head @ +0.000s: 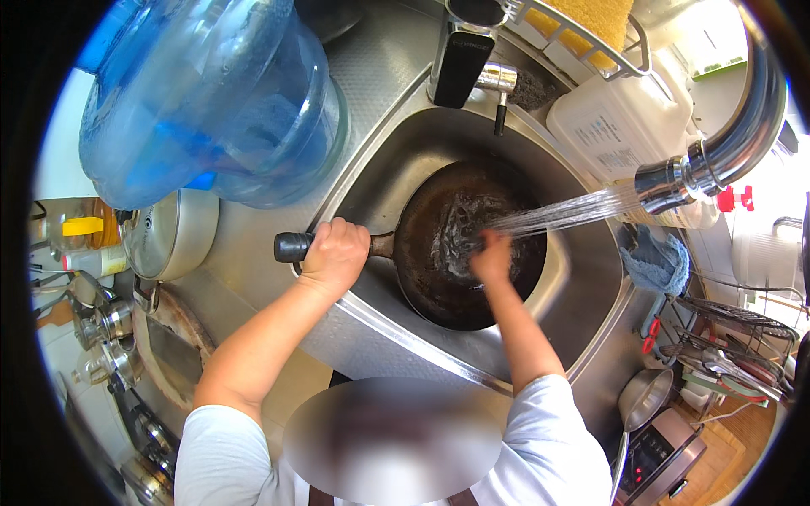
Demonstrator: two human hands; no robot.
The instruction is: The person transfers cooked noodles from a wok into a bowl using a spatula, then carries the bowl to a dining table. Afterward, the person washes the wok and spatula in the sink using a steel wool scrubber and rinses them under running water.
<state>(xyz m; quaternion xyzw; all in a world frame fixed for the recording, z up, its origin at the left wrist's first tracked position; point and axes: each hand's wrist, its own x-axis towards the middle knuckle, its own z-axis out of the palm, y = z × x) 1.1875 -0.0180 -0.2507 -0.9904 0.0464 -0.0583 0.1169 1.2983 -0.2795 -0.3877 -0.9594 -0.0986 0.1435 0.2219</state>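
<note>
A dark, round frying pan or wok rests in the stainless steel sink, its inside brown and wet. My left hand is wrapped around its handle, and the black handle end sticks out past my fist over the sink's left rim. Inside the pan is my right hand, blurred, with its fingers close to the pan's bottom. Whether those fingers hold anything is unclear. From the chrome faucet spout a spray of water runs into the pan beside my right fingers, and water swirls on the pan's bottom.
A large blue water bottle and a lidded pot stand left of the sink. Rightward are a white jug, a blue cloth, a metal ladle and an appliance. A wire rack holds a yellow sponge.
</note>
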